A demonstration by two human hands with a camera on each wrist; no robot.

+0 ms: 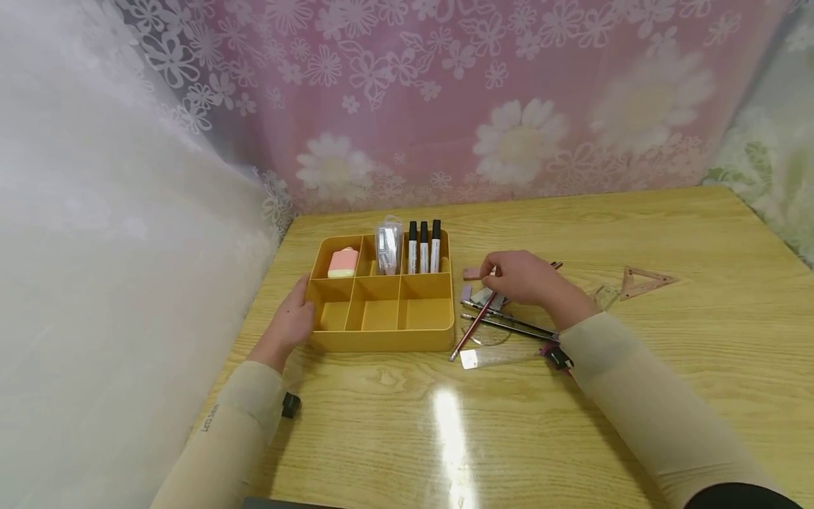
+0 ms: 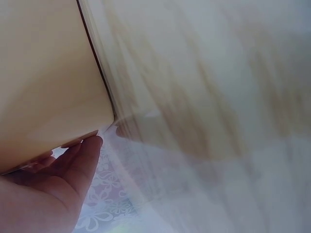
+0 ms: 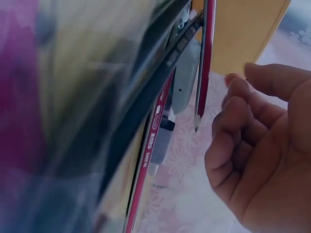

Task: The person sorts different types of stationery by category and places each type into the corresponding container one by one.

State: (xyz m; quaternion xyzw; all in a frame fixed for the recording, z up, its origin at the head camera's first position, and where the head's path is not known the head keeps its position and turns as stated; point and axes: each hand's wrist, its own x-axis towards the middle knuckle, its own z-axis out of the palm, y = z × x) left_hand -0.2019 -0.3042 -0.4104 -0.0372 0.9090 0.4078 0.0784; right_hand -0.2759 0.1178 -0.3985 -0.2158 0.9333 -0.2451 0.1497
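Note:
My left hand [image 1: 294, 322] grips the left side of a yellow compartment tray [image 1: 381, 342]; in the left wrist view its fingers lie against the outer wall, the thumb hidden. My right hand [image 1: 518, 277] hovers over loose stationery to the right. Its fingers are loosely bent with nothing visible between them in the right wrist view. Near them lies the sharpened tip of a red pencil [image 3: 206, 63], apart from the hand. Dark pencils [image 1: 509, 325] cross under it, beside a small pink block [image 1: 470, 274] and a clear ruler [image 1: 499, 356].
The tray's back row holds a pink-and-white item [image 1: 343, 262], a clear case [image 1: 388, 247] and three black-capped markers [image 1: 424, 247]. Farther right lies a pink set square [image 1: 645, 283]. A small black object [image 1: 290, 405] is beside the left sleeve. Floral sheets hang behind the table.

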